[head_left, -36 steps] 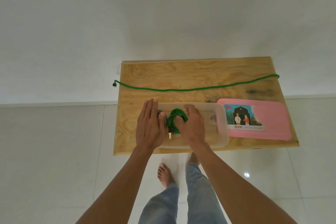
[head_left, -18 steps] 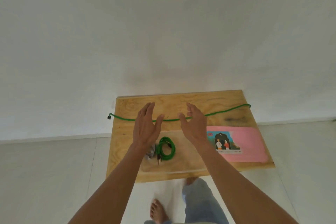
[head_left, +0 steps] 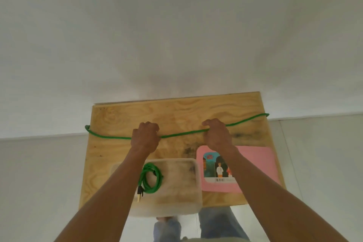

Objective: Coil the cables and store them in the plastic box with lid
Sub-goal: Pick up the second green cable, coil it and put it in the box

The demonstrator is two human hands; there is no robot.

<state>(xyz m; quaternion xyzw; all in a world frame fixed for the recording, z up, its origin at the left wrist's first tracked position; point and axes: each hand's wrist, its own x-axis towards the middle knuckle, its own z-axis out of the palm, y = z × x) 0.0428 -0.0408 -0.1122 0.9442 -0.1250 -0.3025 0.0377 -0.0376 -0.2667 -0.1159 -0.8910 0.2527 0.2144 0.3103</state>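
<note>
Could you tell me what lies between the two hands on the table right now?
In the head view, a stretch of the green cable spans from left hand to right hand, over bare table.

Bare forearms [head_left: 110, 192]; blue denim trousers [head_left: 216, 224]; bare feet

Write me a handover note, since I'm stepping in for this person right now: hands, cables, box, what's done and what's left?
Left hand and right hand each grip the long green cable, stretched uncoiled across the wooden table.
Done: one coiled green cable lies in the clear plastic box.
Left: coil the long cable, put it in the box, then fit the pink lid, lying on the table right of the box.
</note>
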